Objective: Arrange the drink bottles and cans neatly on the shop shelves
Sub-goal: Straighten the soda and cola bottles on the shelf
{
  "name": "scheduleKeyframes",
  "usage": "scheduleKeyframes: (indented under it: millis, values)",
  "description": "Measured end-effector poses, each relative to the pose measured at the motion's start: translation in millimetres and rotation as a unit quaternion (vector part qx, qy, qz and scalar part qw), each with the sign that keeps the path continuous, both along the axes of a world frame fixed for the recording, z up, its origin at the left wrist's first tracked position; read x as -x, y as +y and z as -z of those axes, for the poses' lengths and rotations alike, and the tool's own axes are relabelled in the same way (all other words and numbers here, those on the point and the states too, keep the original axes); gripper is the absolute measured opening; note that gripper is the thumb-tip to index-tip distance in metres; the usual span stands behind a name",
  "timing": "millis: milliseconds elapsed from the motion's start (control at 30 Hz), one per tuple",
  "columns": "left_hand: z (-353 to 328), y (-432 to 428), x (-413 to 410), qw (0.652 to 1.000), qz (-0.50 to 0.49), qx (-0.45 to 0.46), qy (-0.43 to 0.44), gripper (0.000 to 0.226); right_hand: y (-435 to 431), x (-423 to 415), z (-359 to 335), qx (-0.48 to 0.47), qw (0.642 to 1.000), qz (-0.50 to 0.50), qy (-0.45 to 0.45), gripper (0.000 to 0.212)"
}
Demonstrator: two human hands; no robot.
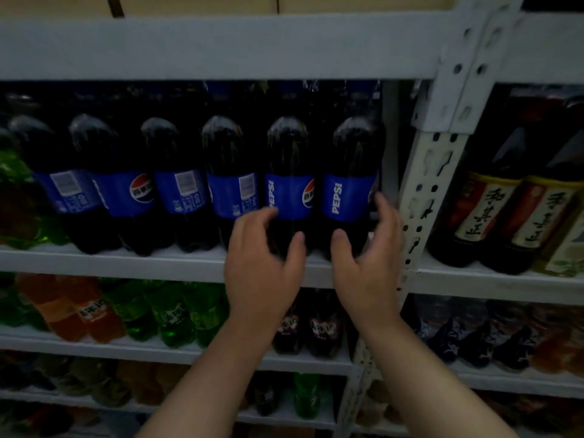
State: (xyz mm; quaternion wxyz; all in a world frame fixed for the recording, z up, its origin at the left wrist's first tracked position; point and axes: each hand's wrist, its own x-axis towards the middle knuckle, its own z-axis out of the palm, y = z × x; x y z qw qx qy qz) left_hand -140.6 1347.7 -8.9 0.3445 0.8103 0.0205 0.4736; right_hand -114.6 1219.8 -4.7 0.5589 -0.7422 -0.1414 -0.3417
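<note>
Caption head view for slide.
Left hand curls round the second-rightmost Pepsi bottle, right hand round the rightmost Pepsi bottle.

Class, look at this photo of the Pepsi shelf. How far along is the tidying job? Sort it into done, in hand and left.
Done: six Pepsi bottles stand upright in one row on the shelf. In hand: the left hand grips the fifth bottle and the right hand grips the end bottle; both labels show PEPSI. Left: three bottles further left show barcodes, such as the first bottle.

- Dark cola plastic bottles [289, 184]: blue labels, white lettering.
- Pale grey metal shelf [126, 262].
- Green soda bottles [170, 311].
- Orange soda bottles [76, 308].
- Dark brown bottles [483, 213]: cream labels, black script.
</note>
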Motion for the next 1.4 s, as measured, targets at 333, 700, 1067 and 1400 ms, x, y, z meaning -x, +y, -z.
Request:
scheduleKeyframes:
  millis: [333, 700, 1067, 1400]
  values:
    - [-23, -25, -18, 0.983, -0.107, -0.085, 0.125, 0.101, 2, -19, -12, 0.042, 0.996, 0.007, 0.074, 0.078]
    - [-28, -13, -18, 0.989, -0.017, -0.068, 0.133, 0.104, 10, -10, 2, -0.061, 0.993, 0.001, 0.104, 0.078]
    - [-40, -15, 0, 0.975, -0.125, -0.153, 0.104, 0.064, 27, -5, -2, -0.047, 0.986, 0.095, 0.13, 0.081]
    - [-10, -22, -17, 0.973, -0.12, -0.157, 0.123, 0.11, 13, -9, 3, -0.021, 0.99, 0.029, 0.136, 0.086]
